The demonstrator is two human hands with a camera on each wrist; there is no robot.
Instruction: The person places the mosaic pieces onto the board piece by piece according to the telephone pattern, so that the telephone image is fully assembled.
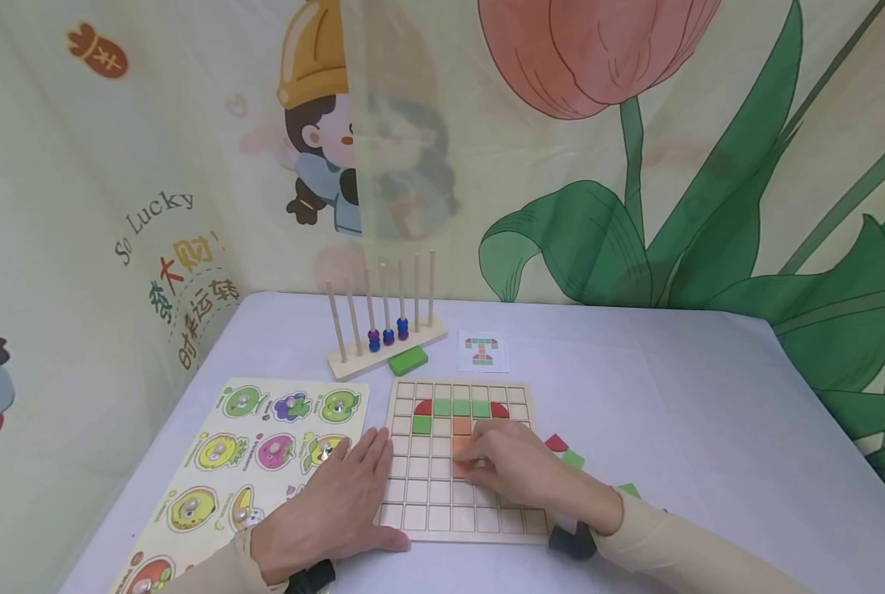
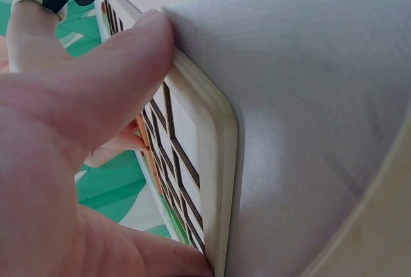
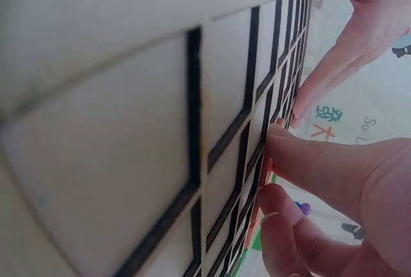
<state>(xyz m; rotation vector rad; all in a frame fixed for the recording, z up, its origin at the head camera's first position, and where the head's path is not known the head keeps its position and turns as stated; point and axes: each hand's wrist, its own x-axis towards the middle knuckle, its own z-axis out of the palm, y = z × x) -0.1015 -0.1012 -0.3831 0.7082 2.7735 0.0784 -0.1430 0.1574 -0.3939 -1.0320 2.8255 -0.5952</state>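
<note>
A wooden grid board [image 1: 412, 492] lies in front of me. Its upper part holds red quarter-round tiles [image 1: 423, 407], several green square tiles [image 1: 460, 407] and a column of orange square tiles [image 1: 461, 426]. My right hand [image 1: 516, 466] reaches over the board's right side, thumb and fingertips pinching the lowest orange tile [image 1: 458, 470] in that column. In the right wrist view, that orange tile [image 3: 268, 161] shows between thumb and finger. My left hand [image 1: 338, 503] rests with fingers extended along the board's left edge, its thumb at the near corner.
Right of the board lie a loose red tile [image 1: 556, 442] and green tiles [image 1: 572, 459]. Behind it are a picture card [image 1: 482, 352], a green block [image 1: 408, 360] and a wooden peg stand [image 1: 390, 351] with beads. A fruit puzzle board [image 1: 215, 478] lies at left.
</note>
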